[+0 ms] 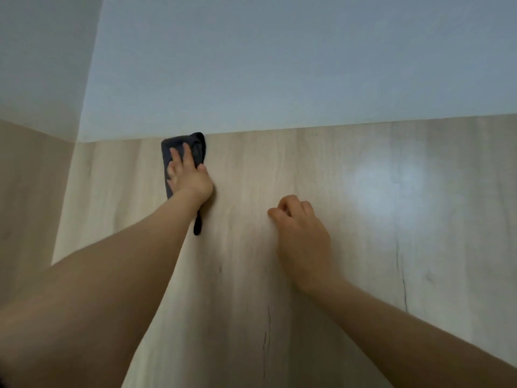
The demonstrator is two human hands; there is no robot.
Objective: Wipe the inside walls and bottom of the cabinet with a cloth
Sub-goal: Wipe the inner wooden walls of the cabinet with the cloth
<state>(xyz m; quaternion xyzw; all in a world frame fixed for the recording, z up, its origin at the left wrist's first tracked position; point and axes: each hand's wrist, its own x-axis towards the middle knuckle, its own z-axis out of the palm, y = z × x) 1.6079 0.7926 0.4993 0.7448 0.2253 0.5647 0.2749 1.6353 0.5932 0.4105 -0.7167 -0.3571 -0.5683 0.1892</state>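
Your left hand (188, 175) presses the cloth (183, 163) flat-fingered on the wood floor (307, 169) at the grey back wall (279, 65); your right hand (300, 228) seems curled, empty.

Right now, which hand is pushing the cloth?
The left hand: its straight fingers press the dark cloth flat by the back edge. The right hand is curled and holds nothing.

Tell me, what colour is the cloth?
Dark grey, almost charcoal; the cloth shows best in the head view.

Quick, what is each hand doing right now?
Left hand: open, fingers flat, pressing the dark cloth against the wood panel.
Right hand: fingers curled, holding nothing.
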